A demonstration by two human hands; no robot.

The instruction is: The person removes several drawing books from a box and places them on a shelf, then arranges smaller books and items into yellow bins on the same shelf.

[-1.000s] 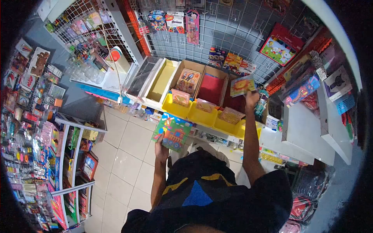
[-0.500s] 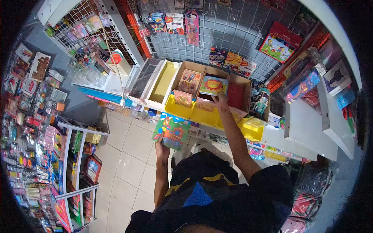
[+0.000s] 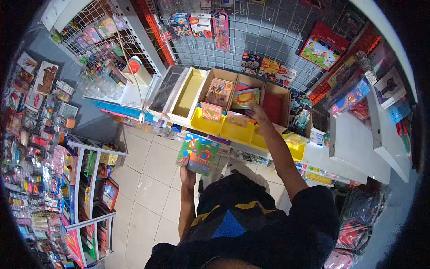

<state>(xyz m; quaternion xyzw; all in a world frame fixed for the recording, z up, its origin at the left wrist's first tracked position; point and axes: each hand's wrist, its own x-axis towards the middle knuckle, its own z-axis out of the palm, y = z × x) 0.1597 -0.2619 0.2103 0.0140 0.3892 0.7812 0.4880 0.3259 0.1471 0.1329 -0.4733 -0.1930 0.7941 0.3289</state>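
My left hand (image 3: 187,172) holds a stack of colourful picture books (image 3: 198,153), train cover on top, low in front of me over the tiled floor. My right hand (image 3: 258,114) reaches forward and grips a lion picture book (image 3: 245,97) by its near edge. The lion book sits tilted in the middle cardboard box (image 3: 251,81), over a red book. To its left, another cardboard box (image 3: 218,74) holds a similar picture book (image 3: 218,92).
Yellow bins (image 3: 237,133) with small packets line the shelf front. A wire grid wall (image 3: 268,40) behind carries hanging toys. White shelves (image 3: 354,148) stand at right, and racks of toys and stationery (image 3: 45,134) fill the left. Tiled floor (image 3: 148,179) lies below.
My right hand carried the lion book from the far right leftward, then lowered it into the middle cardboard box. My left hand kept the stack nearly still.
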